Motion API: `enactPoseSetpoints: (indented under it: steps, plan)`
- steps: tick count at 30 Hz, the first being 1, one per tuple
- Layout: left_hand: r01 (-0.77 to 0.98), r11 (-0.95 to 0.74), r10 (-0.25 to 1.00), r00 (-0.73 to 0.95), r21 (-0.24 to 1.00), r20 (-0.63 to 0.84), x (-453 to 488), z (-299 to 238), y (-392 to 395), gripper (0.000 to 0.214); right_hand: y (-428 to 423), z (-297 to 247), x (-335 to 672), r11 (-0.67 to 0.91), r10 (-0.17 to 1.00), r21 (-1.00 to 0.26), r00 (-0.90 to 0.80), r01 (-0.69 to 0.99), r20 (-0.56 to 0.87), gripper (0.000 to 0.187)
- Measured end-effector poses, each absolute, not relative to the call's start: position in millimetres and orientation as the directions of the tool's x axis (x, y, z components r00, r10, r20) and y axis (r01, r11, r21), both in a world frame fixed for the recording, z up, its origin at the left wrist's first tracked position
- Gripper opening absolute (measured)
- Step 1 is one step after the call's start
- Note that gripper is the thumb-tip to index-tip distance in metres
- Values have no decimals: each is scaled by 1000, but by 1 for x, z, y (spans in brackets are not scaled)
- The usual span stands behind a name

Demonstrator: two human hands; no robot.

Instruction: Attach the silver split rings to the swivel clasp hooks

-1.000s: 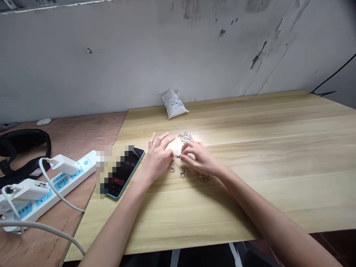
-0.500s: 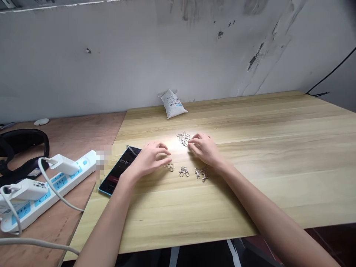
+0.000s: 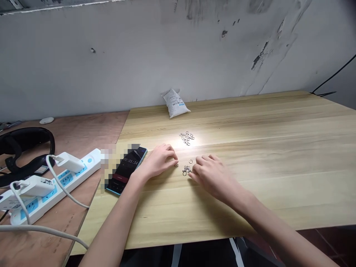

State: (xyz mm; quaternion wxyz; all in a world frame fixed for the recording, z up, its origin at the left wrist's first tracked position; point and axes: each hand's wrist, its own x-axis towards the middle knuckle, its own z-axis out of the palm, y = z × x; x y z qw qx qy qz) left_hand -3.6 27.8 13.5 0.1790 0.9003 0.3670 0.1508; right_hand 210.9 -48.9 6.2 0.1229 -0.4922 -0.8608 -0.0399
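My left hand (image 3: 159, 162) rests on the light wooden table (image 3: 250, 148) with its fingers curled, the fingertips touching a small metal ring (image 3: 176, 165). My right hand (image 3: 211, 174) lies beside it, fingers bent, with the fingertips on a small metal clasp (image 3: 186, 170). A single loose ring (image 3: 190, 161) lies just beyond the right hand's fingers. Farther back sits a small heap of metal rings (image 3: 187, 137) in a bright patch of light. What, if anything, is pinched in either hand is too small to make out.
A phone (image 3: 126, 170) showing a timer lies left of my left hand. A white power strip (image 3: 52, 181) with chargers and cables sits on the brown table at left, beside a black headset (image 3: 22, 148). A small white bag (image 3: 175, 103) leans by the wall.
My right hand pulled back from the ring heap toward me and now covers the clasps. My left hand shifted slightly right onto a ring. The camera view drifted a little.
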Motion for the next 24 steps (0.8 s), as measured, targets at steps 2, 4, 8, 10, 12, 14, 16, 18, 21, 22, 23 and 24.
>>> enactPoseSetpoints:
  steps: [2, 4, 8, 10, 12, 14, 16, 18, 21, 22, 23, 24]
  plan:
    - [605, -681, 711, 682, 414, 172, 2, 11, 26, 14, -54, 3, 202, 491, 837, -9, -469, 871, 281, 24]
    - [604, -700, 701, 682, 381, 207, 10, 5, 23, 15, -55, -1, 198, 498, 824, 29, -484, 866, 295, 21]
    - [596, -749, 661, 708, 290, 251, 29, -8, 22, 18, -52, -10, 199, 513, 805, 75, -509, 855, 304, 19]
    - [587, -774, 633, 730, 237, 260, 37, -11, 23, 19, -50, -11, 201, 517, 809, 55, -509, 854, 295, 19]
    - [583, -790, 613, 747, 192, 256, 42, -12, 25, 18, -49, -10, 204, 523, 821, -10, -501, 852, 274, 17]
    - [582, -796, 605, 754, 167, 256, 45, -12, 26, 18, -47, -8, 209, 515, 841, -98, -480, 851, 249, 15]
    - [578, -801, 597, 756, 154, 268, 46, -11, 27, 18, -45, -6, 217, 489, 864, -191, -444, 851, 238, 12]
    - [573, -809, 583, 759, 130, 290, 46, -11, 26, 17, -42, -5, 228, 454, 884, -259, -395, 852, 250, 10]
    - [550, -831, 544, 775, 83, 320, 47, -11, 26, 17, -40, -3, 247, 386, 910, -300, -308, 872, 276, 7]
    - [540, -839, 531, 781, 70, 330, 47, -12, 26, 17, -39, -1, 252, 371, 916, -310, -291, 876, 275, 7]
    - [530, -846, 516, 788, 58, 336, 48, -12, 27, 18, -38, 1, 258, 358, 923, -322, -279, 877, 266, 7]
    - [518, -854, 501, 795, 46, 341, 48, -12, 28, 20, -38, 3, 262, 349, 928, -339, -272, 874, 254, 7]
